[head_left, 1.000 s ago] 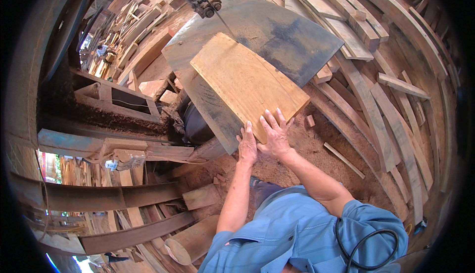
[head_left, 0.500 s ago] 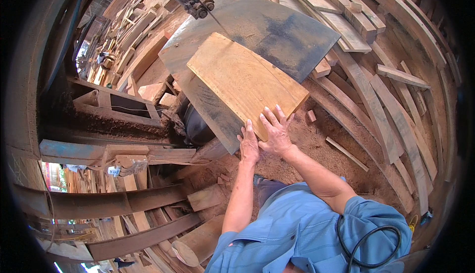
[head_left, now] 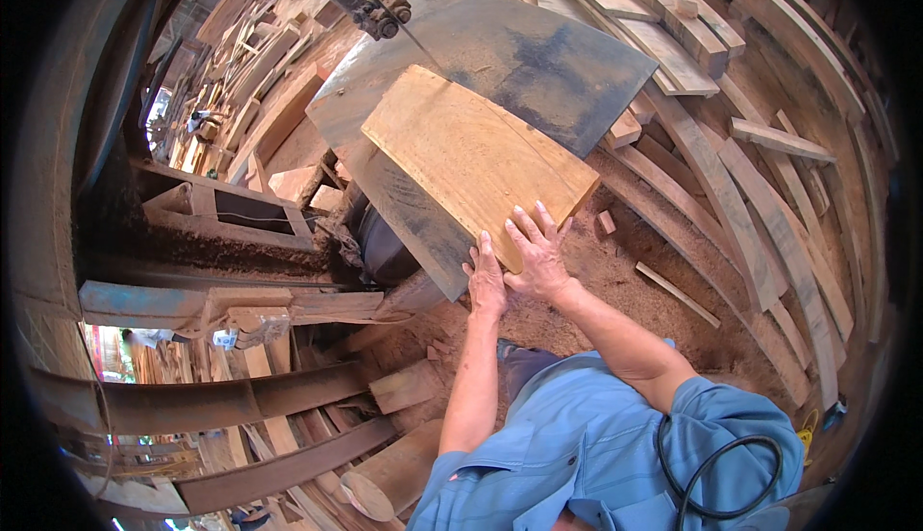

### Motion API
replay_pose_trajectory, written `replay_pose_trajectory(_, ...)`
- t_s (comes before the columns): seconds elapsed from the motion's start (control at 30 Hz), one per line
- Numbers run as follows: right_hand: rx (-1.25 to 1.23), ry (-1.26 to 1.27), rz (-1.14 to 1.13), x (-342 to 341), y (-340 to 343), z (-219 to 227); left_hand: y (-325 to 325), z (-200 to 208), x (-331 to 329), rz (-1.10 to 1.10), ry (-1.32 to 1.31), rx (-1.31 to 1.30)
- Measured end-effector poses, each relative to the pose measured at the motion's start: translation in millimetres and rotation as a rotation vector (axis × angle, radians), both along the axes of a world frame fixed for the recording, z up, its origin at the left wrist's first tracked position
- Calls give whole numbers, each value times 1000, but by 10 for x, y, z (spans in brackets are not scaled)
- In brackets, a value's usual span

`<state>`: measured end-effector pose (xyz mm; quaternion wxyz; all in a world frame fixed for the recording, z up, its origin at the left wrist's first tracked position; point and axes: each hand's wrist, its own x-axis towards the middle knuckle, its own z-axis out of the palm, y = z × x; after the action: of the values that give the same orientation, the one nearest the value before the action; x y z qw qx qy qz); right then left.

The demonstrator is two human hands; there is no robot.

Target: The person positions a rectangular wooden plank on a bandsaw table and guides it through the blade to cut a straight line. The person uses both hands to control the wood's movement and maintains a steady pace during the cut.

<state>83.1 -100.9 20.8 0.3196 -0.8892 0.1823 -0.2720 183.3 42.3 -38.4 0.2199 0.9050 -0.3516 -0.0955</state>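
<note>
A thick, light-brown wooden board (head_left: 471, 156) lies flat on the tilted-looking grey metal saw table (head_left: 567, 79). Its far end is close to the thin band saw blade (head_left: 423, 48), which runs down from the guide (head_left: 385, 19) above. My right hand (head_left: 540, 257) rests on the board's near end, fingers spread over its top face. Beside it, my left hand (head_left: 486, 279) presses against the near left corner with its fingers stretched forward. The thumbs nearly meet at that corner. Neither hand is wrapped round the board, and its underside is hidden.
Long planks (head_left: 735, 209) are piled along the right side. A loose thin stick (head_left: 678, 294) and a small wood block (head_left: 605, 222) lie on the sawdust-covered floor. Rusty steel beams (head_left: 212, 401) and the machine frame (head_left: 221, 214) stand at left, with a log (head_left: 399, 468) below.
</note>
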Motion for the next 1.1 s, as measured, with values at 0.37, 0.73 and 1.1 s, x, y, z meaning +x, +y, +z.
replay_pose_trajectory(0.37, -6, -23, -14, 0, -57, -56, -100, 281, -118, -29, -4, 23)
replay_pose_trajectory(0.73, 3, -21, -22, 8, -51, -50, -93, 185, -58, -39, -60, 90)
replay_pose_trajectory(1.1, -8, -5, -19, 18, -55, -28, -74, 128, -27, -27, -64, 84)
